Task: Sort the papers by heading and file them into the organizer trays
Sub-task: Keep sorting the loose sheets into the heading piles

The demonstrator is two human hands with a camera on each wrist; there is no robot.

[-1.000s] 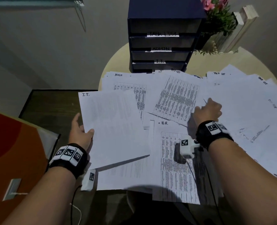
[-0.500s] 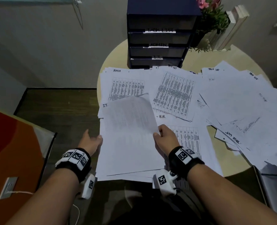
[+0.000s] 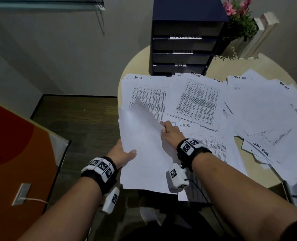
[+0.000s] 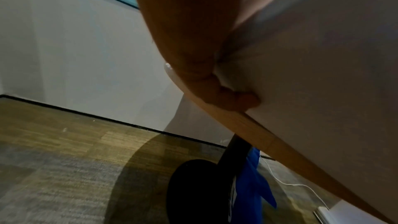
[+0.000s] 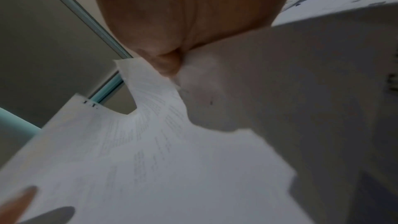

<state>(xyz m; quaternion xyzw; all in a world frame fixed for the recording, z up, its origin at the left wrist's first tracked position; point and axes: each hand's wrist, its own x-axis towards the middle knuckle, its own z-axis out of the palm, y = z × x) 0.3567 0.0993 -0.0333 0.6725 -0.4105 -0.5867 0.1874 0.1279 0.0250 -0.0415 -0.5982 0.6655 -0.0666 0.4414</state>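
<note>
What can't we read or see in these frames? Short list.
- Heading of the held sheet: head view, top corner curled over; in the right wrist view the print is blurred.
- Bottom tray label of the organizer: head view, covered by spread papers.
- Left hand fingers: head view, under the sheet; only the thumb shows.
- Right hand fingertips: head view, behind the sheet's edge.
- Table text: too small.

Paper sheet (image 3: 142, 145) between both hands
</note>
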